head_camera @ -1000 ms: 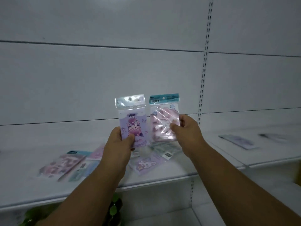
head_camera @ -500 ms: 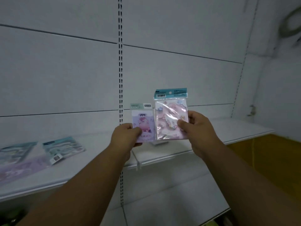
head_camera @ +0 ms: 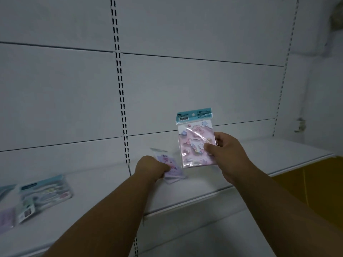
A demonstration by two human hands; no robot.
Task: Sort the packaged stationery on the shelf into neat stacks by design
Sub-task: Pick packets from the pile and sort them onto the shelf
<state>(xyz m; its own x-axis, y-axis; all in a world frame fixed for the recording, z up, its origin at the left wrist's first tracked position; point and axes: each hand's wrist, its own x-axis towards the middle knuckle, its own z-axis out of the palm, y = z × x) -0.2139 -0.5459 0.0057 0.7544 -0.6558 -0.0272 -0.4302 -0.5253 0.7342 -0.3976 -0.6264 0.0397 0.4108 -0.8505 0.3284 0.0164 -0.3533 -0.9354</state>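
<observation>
Right hand [head_camera: 225, 154] closed on a pink packet [head_camera: 195, 143], thumb across the front, fingers behind the right edge. Held upright above the white shelf [head_camera: 241, 175], clear of its surface, teal header card and barcode at the top, glare streaking the plastic sleeve.

Left hand [head_camera: 151, 168] pinched shut on a purple packet [head_camera: 169, 166], gripping its near-left edge. Lying low and tilted against the shelf just left of and below the pink packet (whether flat on the surface or a shade above it, cannot tell). Blurred, with a pale header at the far end and a small cartoon figure on the face.

Far left on the same shelf, well apart from both hands: a teal-headed packet [head_camera: 46, 191] lying flat, and beside it, nearer the front edge, a pale purple packet [head_camera: 7, 218] cut off by the frame. Both smeared, designs unreadable.

Behind the shelf, a white panelled back wall [head_camera: 185, 89] with a slotted upright [head_camera: 120, 89] running down to the shelf just behind the left hand. Below the right end of the shelf, a yellow surface [head_camera: 306, 182].
</observation>
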